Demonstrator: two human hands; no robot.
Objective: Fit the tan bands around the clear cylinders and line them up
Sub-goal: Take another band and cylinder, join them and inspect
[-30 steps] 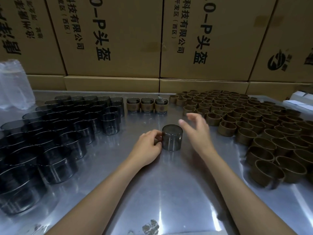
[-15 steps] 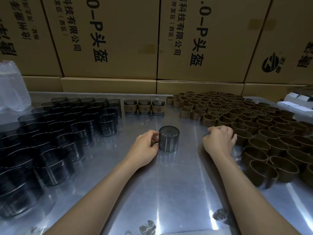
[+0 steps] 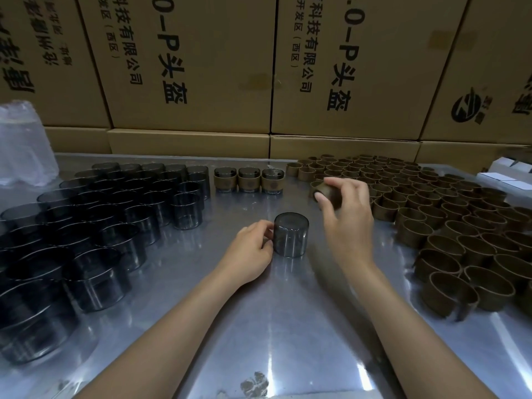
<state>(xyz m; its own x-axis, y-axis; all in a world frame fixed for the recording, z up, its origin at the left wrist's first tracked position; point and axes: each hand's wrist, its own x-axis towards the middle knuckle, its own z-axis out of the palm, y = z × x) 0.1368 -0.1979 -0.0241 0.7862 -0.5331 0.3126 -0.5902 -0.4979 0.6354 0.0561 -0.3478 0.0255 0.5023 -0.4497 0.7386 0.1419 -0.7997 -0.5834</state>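
Cylinder (image 3: 290, 234) gripped by left hand (image 3: 250, 249); right hand (image 3: 345, 208) pinches band (image 3: 326, 194) (spares crowd right).

Dim warm light, glare streaks on table (image 3: 288, 326), curved edges

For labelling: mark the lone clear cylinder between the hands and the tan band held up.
Lone clear smoky cylinder (image 3: 290, 239), head view, on its side wall.
Tan band in right hand (image 3: 331, 193), head view, on its outer face.

Glossy metal table (image 3: 288, 326), cardboard boxes (image 3: 201, 67)
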